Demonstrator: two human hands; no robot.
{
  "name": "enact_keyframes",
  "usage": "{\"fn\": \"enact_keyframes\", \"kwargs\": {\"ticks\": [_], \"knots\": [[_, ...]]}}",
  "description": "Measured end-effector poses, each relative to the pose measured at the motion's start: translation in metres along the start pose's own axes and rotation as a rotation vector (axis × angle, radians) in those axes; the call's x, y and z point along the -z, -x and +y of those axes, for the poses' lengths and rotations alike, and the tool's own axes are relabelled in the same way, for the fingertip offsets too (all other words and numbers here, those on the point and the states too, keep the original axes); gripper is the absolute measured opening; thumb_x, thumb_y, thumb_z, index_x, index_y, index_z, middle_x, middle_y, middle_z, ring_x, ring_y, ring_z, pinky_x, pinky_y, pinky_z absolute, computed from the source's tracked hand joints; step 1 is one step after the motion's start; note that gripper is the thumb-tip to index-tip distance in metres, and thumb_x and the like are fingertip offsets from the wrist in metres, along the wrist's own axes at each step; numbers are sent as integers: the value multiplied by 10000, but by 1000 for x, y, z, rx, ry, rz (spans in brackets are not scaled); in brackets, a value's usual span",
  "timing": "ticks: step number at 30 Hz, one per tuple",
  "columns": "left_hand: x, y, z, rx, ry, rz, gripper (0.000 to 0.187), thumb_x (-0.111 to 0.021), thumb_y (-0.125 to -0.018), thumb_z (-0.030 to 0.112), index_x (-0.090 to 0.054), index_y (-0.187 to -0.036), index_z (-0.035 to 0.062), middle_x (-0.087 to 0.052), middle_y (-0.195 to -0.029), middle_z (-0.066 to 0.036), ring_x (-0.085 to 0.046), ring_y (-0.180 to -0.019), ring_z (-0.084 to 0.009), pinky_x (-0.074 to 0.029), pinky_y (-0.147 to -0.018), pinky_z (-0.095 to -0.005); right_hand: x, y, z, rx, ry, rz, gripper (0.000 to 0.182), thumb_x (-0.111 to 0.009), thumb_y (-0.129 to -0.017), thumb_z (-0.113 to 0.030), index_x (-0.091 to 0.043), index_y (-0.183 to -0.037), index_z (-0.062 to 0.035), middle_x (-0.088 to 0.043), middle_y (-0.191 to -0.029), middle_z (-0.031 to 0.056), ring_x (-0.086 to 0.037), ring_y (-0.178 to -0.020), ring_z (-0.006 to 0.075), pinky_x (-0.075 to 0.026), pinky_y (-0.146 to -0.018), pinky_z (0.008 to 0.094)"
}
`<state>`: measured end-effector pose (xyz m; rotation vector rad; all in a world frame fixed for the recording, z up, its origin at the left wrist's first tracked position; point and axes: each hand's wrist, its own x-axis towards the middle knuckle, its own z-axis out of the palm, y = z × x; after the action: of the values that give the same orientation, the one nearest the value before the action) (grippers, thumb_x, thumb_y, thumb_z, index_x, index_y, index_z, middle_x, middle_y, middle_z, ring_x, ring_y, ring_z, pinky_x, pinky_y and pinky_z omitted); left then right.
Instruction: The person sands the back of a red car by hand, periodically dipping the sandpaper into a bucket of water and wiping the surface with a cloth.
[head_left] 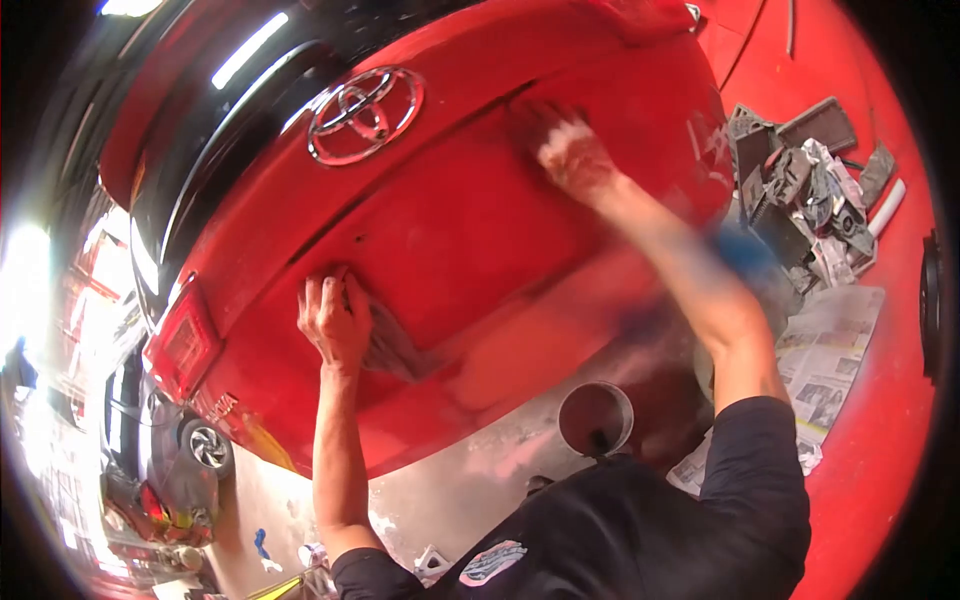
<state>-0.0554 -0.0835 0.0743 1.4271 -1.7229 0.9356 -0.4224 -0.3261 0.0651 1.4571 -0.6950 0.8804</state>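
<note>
In front of me is the red trunk lid point(450, 255) of a car with a chrome emblem point(365, 115). My left hand point(335, 315) rests against the panel's left part, fingers curled round a grey cloth point(395, 340) that hangs down from it. My right hand point(575, 160) is at the upper right of the panel, below the dark seam. Motion smears its fingers, and a dark blur lies at their tips, so I cannot make out whether it holds anything.
Below the bumper stands a round bucket point(596, 420). At the right, a heap of grey parts and rags point(815, 195) lies on the red floor beside newspaper sheets point(830, 350). A dark car point(170, 450) is at the left, near a blue scrap point(262, 543).
</note>
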Motion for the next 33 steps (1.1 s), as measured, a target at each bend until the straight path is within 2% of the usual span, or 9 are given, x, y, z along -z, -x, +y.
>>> {"fn": "enact_keyframes", "kwargs": {"ticks": [3,4,8,9,16,20,26,30,33], "knots": [[-6,-9,11,18,-10,27,174,-698,-889,30,-747,-1054,52,-708,-1014,-137,-677,-891,-388,-558,-769,-489,-10,8,62,35,-260,-936,318,-615,-928,-200,-794,-1182,-132,-775,-1025,113,-691,-1170,315,-430,-1166,568],[-8,-8,10,9,-19,54,177,-696,-891,30,-747,-1060,50,-712,-1024,-145,-681,-907,-392,-561,-789,-489,-53,51,81,21,-279,-338,362,-591,-951,-212,-777,-1238,-94,-774,-1053,131,-670,-1251,337,-388,-1210,597],[-13,-1,4,79,-71,34,172,-694,-893,49,-762,-1051,45,-716,-1046,-163,-685,-922,-402,-573,-792,-500,-32,34,33,-164,-226,-752,358,-579,-957,-215,-788,-1200,-56,-774,-1081,167,-665,-1263,353,-373,-1229,609],[-13,-3,4,82,-80,42,172,-694,-893,49,-762,-1051,45,-716,-1046,-163,-685,-922,-402,-573,-792,-500,-31,34,23,-120,-182,-240,289,-597,-937,-221,-807,-1008,-36,-771,-1135,175,-651,-1289,367,-395,-1214,598],[-12,0,4,44,-72,65,153,-689,-897,40,-750,-1037,31,-727,-1073,-166,-691,-950,-402,-570,-836,-492,-42,43,115,-4,-293,-304,165,-640,-879,-148,-774,-845,-58,-760,-1151,169,-642,-1304,340,-414,-1205,578],[-13,-3,6,49,-64,78,153,-692,-893,38,-743,-1037,26,-723,-1058,-168,-690,-948,-401,-562,-848,-498,-34,47,70,-8,-288,-603,165,-640,-866,-143,-782,-857,-59,-763,-1115,188,-655,-1283,337,-422,-1209,554],[-13,-1,7,67,-64,79,158,-690,-895,39,-736,-1045,18,-714,-1038,-172,-683,-937,-405,-554,-841,-507,-56,51,143,51,-349,-191,203,-634,-893,-160,-776,-947,-26,-744,-1251,185,-639,-1320,332,-429,-1216,518],[-14,-3,6,53,-70,88,157,-686,-896,39,-735,-1044,17,-712,-1043,-175,-685,-933,-405,-551,-844,-506,-36,45,109,219,-111,-682,243,-628,-899,-169,-771,-1032,-24,-721,-1318,176,-621,-1344,317,-408,-1239,514],[-16,-5,7,45,-55,91,152,-683,-897,36,-733,-1040,17,-709,-1036,-177,-682,-926,-406,-549,-833,-507,-55,50,164,150,-349,-295,326,-640,-891,-142,-745,-1167,-2,-705,-1368,161,-625,-1338,315,-397,-1246,494]]}}
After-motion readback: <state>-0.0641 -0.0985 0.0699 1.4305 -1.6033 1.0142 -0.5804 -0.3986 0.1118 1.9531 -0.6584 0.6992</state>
